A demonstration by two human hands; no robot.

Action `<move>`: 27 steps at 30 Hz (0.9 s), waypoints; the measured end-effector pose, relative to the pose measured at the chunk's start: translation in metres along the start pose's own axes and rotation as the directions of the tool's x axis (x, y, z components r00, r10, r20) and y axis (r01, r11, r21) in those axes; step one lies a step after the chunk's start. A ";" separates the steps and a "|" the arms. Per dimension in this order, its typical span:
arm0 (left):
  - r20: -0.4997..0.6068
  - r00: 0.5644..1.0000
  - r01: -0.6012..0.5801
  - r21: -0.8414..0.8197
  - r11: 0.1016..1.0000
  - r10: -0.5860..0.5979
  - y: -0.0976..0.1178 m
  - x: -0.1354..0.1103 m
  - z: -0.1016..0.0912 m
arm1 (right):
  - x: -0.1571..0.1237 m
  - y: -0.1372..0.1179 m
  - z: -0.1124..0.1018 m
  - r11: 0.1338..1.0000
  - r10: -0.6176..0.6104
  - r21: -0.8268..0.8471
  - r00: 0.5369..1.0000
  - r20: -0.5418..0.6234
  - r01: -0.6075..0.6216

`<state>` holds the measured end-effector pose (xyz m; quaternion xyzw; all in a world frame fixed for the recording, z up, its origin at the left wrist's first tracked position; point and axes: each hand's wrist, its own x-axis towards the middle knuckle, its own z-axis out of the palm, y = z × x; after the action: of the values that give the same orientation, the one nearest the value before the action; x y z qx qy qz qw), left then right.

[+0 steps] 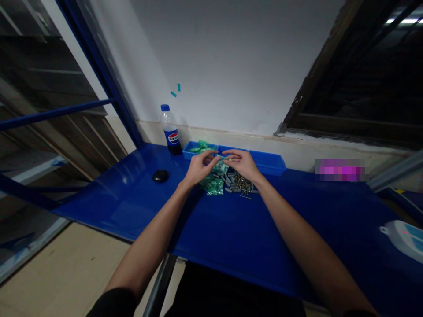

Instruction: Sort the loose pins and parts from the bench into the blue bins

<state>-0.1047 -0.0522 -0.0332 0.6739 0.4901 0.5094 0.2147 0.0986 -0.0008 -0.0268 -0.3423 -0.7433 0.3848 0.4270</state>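
Both my hands meet over a heap of small parts on a blue table [231, 229]. My left hand [199, 167] and my right hand [242, 164] pinch together on a small clear bag with green print [220, 164] held between them. Under and beside it lie more small green bags [213, 185], a pile of grey cylindrical pieces [231, 181] and some brass-coloured screws [244, 184].
Shallow blue trays [267, 163] stand behind the heap; the left tray holds green bags [201, 147]. A Pepsi bottle [171, 130] stands at the back left, a black mouse [160, 175] left of my hands. A white device [405, 235] lies at the right edge.
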 end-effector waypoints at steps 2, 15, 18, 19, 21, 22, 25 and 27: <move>0.036 0.996 0.092 -0.186 0.978 -0.087 0.006 0.000 0.002 | 0.000 -0.002 0.001 0.992 0.049 0.119 0.999 -0.010 -0.047; 0.065 0.933 0.347 -0.411 0.843 -0.353 -0.009 0.006 -0.013 | 0.005 0.003 0.000 0.956 0.162 0.263 0.981 -0.104 -0.130; -0.263 0.950 0.167 -0.036 0.985 -0.171 -0.017 0.010 -0.021 | 0.006 0.006 -0.002 0.949 0.210 0.266 0.970 -0.125 -0.171; -0.327 0.943 0.107 0.131 0.986 -0.059 -0.020 0.011 -0.024 | 0.006 0.007 -0.003 0.946 0.222 0.267 0.967 -0.123 -0.183; -0.323 0.942 0.055 0.418 0.907 0.092 -0.025 0.013 -0.030 | 0.007 0.007 -0.003 0.941 0.243 0.269 0.964 -0.109 -0.207; -0.282 0.952 0.051 0.516 0.855 0.114 -0.028 0.014 -0.032 | 0.007 0.007 -0.002 0.938 0.251 0.269 0.963 -0.099 -0.217; -0.117 0.990 0.022 0.686 0.728 0.081 -0.035 0.015 -0.030 | 0.006 0.005 -0.001 0.932 0.269 0.269 0.961 -0.067 -0.242; -0.069 0.997 0.025 0.745 0.667 0.040 -0.040 0.015 -0.024 | 0.006 0.003 0.000 0.931 0.271 0.268 0.961 -0.057 -0.247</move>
<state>-0.1439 -0.0272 -0.0480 0.6840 0.6607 0.2922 -0.1009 0.0969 0.0054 -0.0274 -0.3965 -0.6145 0.5148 0.4474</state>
